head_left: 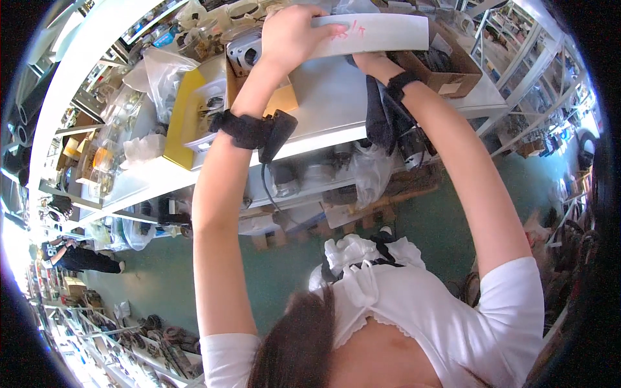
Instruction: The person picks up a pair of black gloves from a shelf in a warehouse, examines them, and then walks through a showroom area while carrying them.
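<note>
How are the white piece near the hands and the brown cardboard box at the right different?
The white piece looks long with pink marks; the cardboard box is brown with a pale label. The left hand holds the white piece; the cardboard box sits on the shelf, open with dark contents. Both are close to the right hand.

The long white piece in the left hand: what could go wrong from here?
The long white piece may tilt, as the left hand grips it near one end. Its right end may bump the nearby brown box. The cable hanging from the left wrist strap may snag on the shelf.
</note>
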Tool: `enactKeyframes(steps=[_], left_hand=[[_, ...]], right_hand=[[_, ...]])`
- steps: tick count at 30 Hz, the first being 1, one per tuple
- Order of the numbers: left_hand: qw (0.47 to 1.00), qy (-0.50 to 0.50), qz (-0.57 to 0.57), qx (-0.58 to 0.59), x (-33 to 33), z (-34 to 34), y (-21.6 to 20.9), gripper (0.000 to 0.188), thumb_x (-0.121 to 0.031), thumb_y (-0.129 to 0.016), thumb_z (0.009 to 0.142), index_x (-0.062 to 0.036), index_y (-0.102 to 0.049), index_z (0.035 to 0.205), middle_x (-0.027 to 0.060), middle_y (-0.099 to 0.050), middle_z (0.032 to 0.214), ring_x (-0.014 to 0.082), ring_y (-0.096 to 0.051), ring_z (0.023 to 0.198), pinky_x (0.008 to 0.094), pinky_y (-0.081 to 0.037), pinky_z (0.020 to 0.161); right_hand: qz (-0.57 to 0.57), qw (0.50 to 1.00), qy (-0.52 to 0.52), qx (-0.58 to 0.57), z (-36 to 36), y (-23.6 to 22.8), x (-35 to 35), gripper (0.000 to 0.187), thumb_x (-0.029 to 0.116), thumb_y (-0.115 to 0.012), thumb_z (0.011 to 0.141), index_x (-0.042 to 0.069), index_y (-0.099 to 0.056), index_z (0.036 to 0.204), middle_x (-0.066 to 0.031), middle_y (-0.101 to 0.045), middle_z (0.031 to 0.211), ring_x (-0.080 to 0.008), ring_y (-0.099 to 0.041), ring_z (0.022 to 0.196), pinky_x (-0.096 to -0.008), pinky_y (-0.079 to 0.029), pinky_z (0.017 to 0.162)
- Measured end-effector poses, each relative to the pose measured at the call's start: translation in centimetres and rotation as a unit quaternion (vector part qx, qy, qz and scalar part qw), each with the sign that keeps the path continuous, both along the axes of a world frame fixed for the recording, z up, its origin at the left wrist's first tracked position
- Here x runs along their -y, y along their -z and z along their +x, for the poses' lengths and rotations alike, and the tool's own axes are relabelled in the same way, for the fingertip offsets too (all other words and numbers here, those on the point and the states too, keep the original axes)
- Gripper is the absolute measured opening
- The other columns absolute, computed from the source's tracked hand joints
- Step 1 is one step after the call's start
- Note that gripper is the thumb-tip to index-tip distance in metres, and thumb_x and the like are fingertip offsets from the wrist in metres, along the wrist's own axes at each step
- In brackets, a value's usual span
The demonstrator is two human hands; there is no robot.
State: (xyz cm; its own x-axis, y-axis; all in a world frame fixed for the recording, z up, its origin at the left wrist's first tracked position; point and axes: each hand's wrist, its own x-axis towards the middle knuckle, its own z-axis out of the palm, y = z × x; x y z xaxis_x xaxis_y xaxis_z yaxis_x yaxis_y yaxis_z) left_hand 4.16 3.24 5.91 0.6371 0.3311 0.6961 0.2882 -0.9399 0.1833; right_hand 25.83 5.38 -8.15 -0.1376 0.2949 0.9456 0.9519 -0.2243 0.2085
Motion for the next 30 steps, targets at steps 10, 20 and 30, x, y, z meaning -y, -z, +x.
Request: enactKeyframes(steps=[10, 20, 30], left_hand=[[0.999, -0.026, 0.027, 0.003, -0.3, -0.5, 1.2, 0.037, -0.043, -0.061, 0.065, -0.0088, -0.061, 0.079, 0.0114, -0.055, 0.062, 0.0264, -0.054, 0.059, 0.0315, -0.041, 0.054], [0.999, -0.02, -0.036, -0.019, 1.7, -1.4, 3.1, 0.031, -0.037, -0.062, 0.064, -0.0093, -0.059, 0.077, 0.0102, -0.055, 0.064, 0.0258, -0.052, 0.057, 0.0313, -0.04, 0.053], [0.999, -0.025, 0.03, 0.006, 2.7, -1.5, 8.3, 0.026, -0.031, -0.064, 0.063, -0.0076, -0.056, 0.071, 0.0069, -0.056, 0.067, 0.0238, -0.053, 0.065, 0.0318, -0.039, 0.057]], right_hand=[[-0.502, 0.84, -0.171, -0.113, -11.5, -3.1, 11.4, 0.04, 0.021, -0.055, 0.066, 0.011, -0.047, 0.104, -0.0085, -0.051, 0.094, -0.0292, -0.052, 0.081, -0.0378, -0.042, 0.069], [-0.455, 0.813, -0.363, -0.012, -14.1, 1.4, 19.7, 0.032, 0.011, -0.058, 0.063, 0.01, -0.051, 0.095, -0.0059, -0.05, 0.089, -0.0238, -0.048, 0.075, -0.0317, -0.042, 0.065], [-0.332, 0.876, -0.2, -0.286, -9.7, 0.9, 25.3, 0.036, 0.008, -0.06, 0.064, 0.006, -0.051, 0.099, -0.0109, -0.049, 0.097, -0.0277, -0.049, 0.088, -0.0353, -0.042, 0.074]])
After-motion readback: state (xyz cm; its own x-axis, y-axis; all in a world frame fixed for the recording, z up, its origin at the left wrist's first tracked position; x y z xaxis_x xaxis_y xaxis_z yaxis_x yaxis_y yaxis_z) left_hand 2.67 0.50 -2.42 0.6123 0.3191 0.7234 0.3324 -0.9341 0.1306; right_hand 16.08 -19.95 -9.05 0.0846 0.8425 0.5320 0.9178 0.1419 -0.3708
